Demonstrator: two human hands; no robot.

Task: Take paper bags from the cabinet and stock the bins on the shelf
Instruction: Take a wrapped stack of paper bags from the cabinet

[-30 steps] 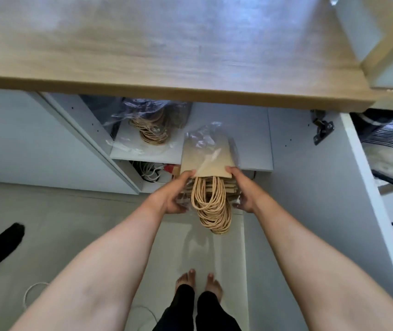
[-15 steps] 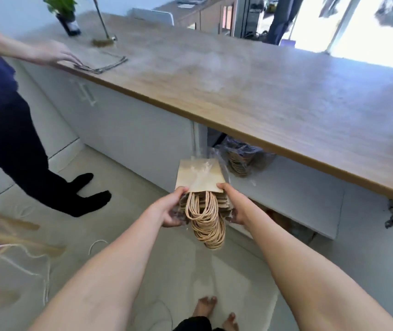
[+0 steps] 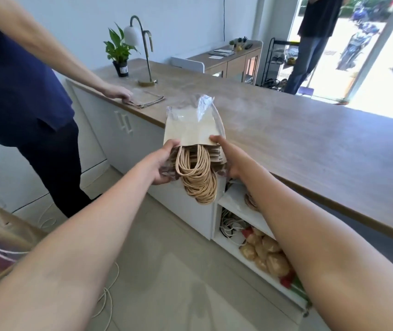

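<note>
Both hands had lifted the paper bags (image 3: 192, 132) higher, level with the table (image 3: 310, 139) edge. Left hand (image 3: 161, 164) and right hand (image 3: 229, 158) each kept a clenched grip on the bundle's sides, handles (image 3: 198, 180) dangling.

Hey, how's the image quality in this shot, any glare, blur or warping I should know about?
Head view: the window at upper right is blown out by daylight; the countertop edge bows from wide-angle distortion; the plastic wrap on the paper bag bundle glints; the lower left corner is smeared with motion blur; both hands are sharp.
</note>
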